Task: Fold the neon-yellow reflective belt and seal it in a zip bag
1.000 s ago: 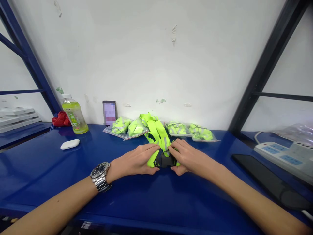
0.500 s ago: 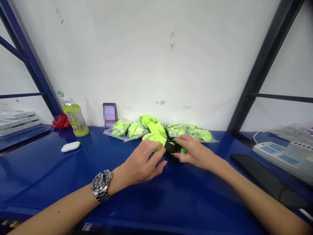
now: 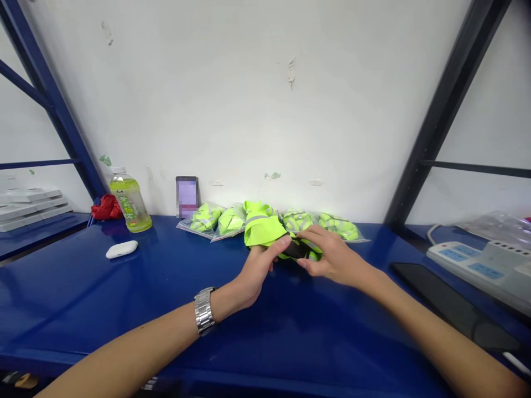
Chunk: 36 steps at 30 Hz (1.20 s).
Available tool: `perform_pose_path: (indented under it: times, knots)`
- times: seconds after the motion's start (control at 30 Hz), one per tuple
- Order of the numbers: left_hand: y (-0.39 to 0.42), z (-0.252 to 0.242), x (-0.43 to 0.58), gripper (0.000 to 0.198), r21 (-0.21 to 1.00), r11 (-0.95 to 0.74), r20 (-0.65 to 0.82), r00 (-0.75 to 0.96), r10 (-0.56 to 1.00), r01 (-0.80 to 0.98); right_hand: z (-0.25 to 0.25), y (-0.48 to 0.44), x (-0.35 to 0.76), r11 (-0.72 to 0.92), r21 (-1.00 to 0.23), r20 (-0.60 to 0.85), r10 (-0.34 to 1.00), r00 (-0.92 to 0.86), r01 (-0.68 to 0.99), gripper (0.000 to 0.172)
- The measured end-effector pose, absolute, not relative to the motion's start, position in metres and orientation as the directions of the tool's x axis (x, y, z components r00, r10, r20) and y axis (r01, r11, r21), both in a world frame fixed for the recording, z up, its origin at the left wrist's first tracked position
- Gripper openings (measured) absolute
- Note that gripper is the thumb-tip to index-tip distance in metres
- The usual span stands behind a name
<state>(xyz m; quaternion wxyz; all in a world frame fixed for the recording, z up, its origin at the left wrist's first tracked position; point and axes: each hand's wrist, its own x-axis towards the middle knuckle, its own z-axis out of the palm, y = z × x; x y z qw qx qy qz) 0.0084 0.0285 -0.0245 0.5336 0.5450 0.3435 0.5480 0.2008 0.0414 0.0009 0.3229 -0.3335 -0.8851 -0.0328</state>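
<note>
— Hands first: where are they against the black buckle (image 3: 295, 250)?
— Left hand (image 3: 258, 269) pinches the folded yellow strap (image 3: 262, 229) just left of the buckle; right hand (image 3: 329, 257) clamps the buckle from its right side.
— How does the bundle lie?
— Across the blue table (image 3: 124, 309), long axis left to right, between both hands, just before the bagged straps (image 3: 215, 216). Neither hand is nearer.

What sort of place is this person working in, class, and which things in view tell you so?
Probably a packing bench in a small workshop or storeroom. A blue metal table stands between dark rack uprights; bagged neon-yellow reflective straps line the wall; both hands, left and right, grip another strap.
</note>
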Motion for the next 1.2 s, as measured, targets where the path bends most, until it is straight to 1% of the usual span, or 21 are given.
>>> perform_pose_path:
  times: [0.03,0.1,0.17,0.23,0.3,0.37,0.43,0.47,0.5,0.53,0.6,0.63,0.67,0.7,0.73,0.8,0.87,0.97,1.03,1.1,1.2]
  knots:
    - [0.03,-0.022,0.009,0.033,0.941,-0.191,0.229,0.11,0.967,-0.28,0.001,0.04,0.2,0.777,-0.139,0.577,0.568,-0.587,0.614,0.029]
    - [0.033,-0.017,0.009,0.032,0.899,-0.183,0.232,0.077,0.97,-0.397,-0.001,0.038,0.197,0.783,-0.107,0.54,0.563,-0.626,0.613,0.029]
    - [0.034,-0.009,0.009,0.029,0.876,-0.144,0.212,0.101,0.972,-0.46,-0.002,0.037,0.194,0.788,-0.069,0.512,0.555,-0.656,0.612,0.03]
    - [0.037,-0.001,0.011,0.022,0.867,-0.092,0.177,0.131,0.975,-0.489,-0.002,0.036,0.192,0.789,-0.032,0.527,0.535,-0.66,0.614,0.031]
    - [0.042,0.009,0.013,0.016,0.835,-0.063,0.122,0.072,0.99,-0.547,0.001,0.033,0.19,0.785,0.0,0.627,0.483,-0.612,0.619,0.036]
    - [0.05,0.021,0.017,0.012,0.775,-0.071,0.049,-0.052,0.997,-0.628,0.006,0.026,0.189,0.779,0.012,0.769,0.394,-0.504,0.627,0.037]
    - [0.06,0.034,0.02,0.009,0.732,-0.097,-0.001,-0.143,0.99,-0.675,0.01,0.015,0.183,0.803,-0.03,0.843,0.341,-0.416,0.595,0.022]
    - [0.065,0.04,0.022,0.009,0.714,-0.114,-0.01,-0.172,0.985,-0.691,0.01,0.009,0.179,0.826,-0.095,0.838,0.368,-0.402,0.556,0.014]
    - [0.07,0.045,0.023,0.009,0.699,-0.126,-0.015,-0.191,0.981,-0.704,0.009,0.004,0.173,0.844,-0.199,0.8,0.433,-0.415,0.498,0.014]
    - [0.074,0.049,0.025,0.009,0.684,-0.136,-0.026,-0.21,0.977,-0.716,0.007,0.001,0.165,0.832,-0.346,0.718,0.533,-0.448,0.435,0.018]
    - [0.078,0.054,0.03,0.012,0.661,-0.144,-0.058,-0.242,0.969,-0.736,0.001,0.0,0.148,0.661,-0.693,0.528,0.737,-0.423,0.288,0.028]
    - [0.078,0.055,0.032,0.013,0.654,-0.146,-0.074,-0.256,0.964,-0.742,-0.002,0.003,0.139,0.551,-0.82,0.443,0.782,-0.438,0.155,0.036]
    - [0.077,0.055,0.035,0.015,0.648,-0.151,-0.086,-0.268,0.959,-0.747,-0.005,0.008,0.132,0.427,-0.904,0.369,0.799,-0.474,0.016,0.041]
    - [0.075,0.053,0.037,0.017,0.647,-0.156,-0.086,-0.276,0.957,-0.746,-0.006,0.015,0.125,0.302,-0.947,0.319,0.824,-0.468,-0.113,0.045]
    - [0.072,0.051,0.04,0.019,0.652,-0.161,-0.078,-0.277,0.958,-0.741,-0.007,0.022,0.12,0.204,-0.951,0.29,0.847,-0.445,-0.231,0.051]
    - [0.066,0.046,0.043,0.02,0.669,-0.157,-0.054,-0.258,0.965,-0.726,-0.006,0.036,0.114,0.122,-0.91,0.268,0.902,-0.339,-0.397,0.054]
    - [0.061,0.041,0.045,0.014,0.687,-0.137,-0.043,-0.228,0.973,-0.713,-0.002,0.048,0.113,0.129,-0.85,0.262,0.945,-0.196,-0.51,0.05]
    - [0.056,0.031,0.044,0.012,0.706,-0.111,-0.038,-0.193,0.98,-0.699,0.003,0.06,0.116,0.162,-0.742,0.211,0.978,0.003,-0.651,0.034]
    - [0.054,0.023,0.043,0.016,0.728,-0.108,-0.016,-0.175,0.984,-0.677,0.004,0.063,0.118,0.175,-0.692,0.145,0.984,0.103,-0.701,0.023]
    - [0.052,0.014,0.04,0.021,0.759,-0.108,0.01,-0.154,0.988,-0.642,0.003,0.065,0.12,0.185,-0.685,0.077,0.98,0.183,-0.704,0.015]
    - [0.05,-0.001,0.03,0.026,0.818,-0.124,0.074,-0.111,0.991,-0.561,0.0,0.064,0.123,0.19,-0.697,0.021,0.969,0.246,-0.691,0.015]
